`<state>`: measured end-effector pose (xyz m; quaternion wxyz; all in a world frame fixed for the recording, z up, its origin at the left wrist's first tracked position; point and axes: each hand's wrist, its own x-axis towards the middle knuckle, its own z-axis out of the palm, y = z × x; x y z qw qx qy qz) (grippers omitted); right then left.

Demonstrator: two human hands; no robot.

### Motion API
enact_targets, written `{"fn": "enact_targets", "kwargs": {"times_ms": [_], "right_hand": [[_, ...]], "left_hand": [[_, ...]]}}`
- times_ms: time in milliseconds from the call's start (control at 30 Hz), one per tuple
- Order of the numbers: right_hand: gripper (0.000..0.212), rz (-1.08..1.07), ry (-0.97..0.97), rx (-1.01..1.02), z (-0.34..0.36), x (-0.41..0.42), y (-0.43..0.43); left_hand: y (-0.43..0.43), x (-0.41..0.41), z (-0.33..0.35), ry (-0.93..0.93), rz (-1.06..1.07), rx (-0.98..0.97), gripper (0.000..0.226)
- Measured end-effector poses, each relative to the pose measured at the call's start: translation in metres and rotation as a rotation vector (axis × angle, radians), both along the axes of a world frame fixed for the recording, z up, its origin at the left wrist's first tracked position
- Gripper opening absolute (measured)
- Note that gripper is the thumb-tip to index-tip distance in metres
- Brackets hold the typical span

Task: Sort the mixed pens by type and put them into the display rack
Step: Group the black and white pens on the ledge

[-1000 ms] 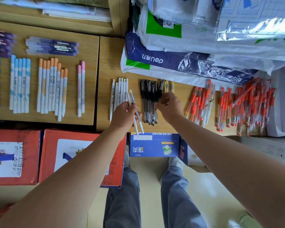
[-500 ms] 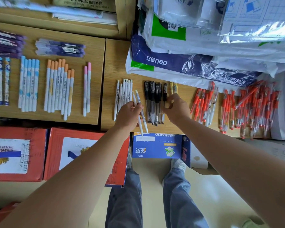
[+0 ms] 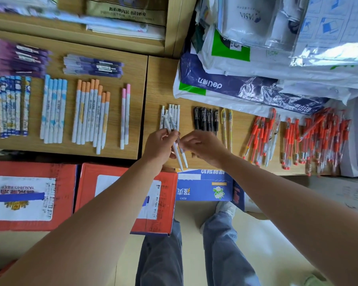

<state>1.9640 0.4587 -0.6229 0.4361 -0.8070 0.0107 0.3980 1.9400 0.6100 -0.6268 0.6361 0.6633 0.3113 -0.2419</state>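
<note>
My left hand (image 3: 160, 145) grips two white pens (image 3: 179, 155) above the front edge of the right desk (image 3: 159, 79). My right hand (image 3: 205, 147) hovers just right of them with loosely curled fingers and holds nothing I can see; whether its fingertips touch the pens is unclear. Behind the hands lie a row of white pens (image 3: 172, 114), black pens (image 3: 206, 118), two yellow pens (image 3: 226, 124) and red pens (image 3: 260, 135), with a bigger red heap (image 3: 318, 139) further right. On the left desk lie orange-capped (image 3: 91, 112), blue (image 3: 53, 108), pink (image 3: 125, 114) and purple (image 3: 93, 66) groups.
Plastic-wrapped stationery packs (image 3: 256, 58) pile up at the back of the right desk. Red cartons (image 3: 120, 195) and a blue box (image 3: 205, 186) stand on the floor under the desk edge, by my legs. A white box (image 3: 355, 137) sits at the far right.
My right hand has left the yellow pens and moved left toward the white pens in my left hand. The left hand has lifted slightly, and the view has shifted a little.
</note>
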Motion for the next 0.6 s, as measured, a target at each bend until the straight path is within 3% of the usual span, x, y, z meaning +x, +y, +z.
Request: {"fn": "enact_targets", "kwargs": {"times_ms": [200,400,600], "right_hand": [[0.008,-0.041,0.108,0.066,0.003,-0.009,0.015],[0.007,-0.167,0.043,-0.002,-0.004,-0.006,0.012],[0.003,-0.189,0.009,-0.078,-0.009,-0.005,0.003]], "left_hand": [[0.017,-0.006,0.006,-0.035,-0.027,-0.024,0.019],[0.026,-0.016,0.008,-0.047,-0.024,0.018,0.028],[0.032,-0.011,-0.010,-0.079,-0.148,0.336,0.031]]}}
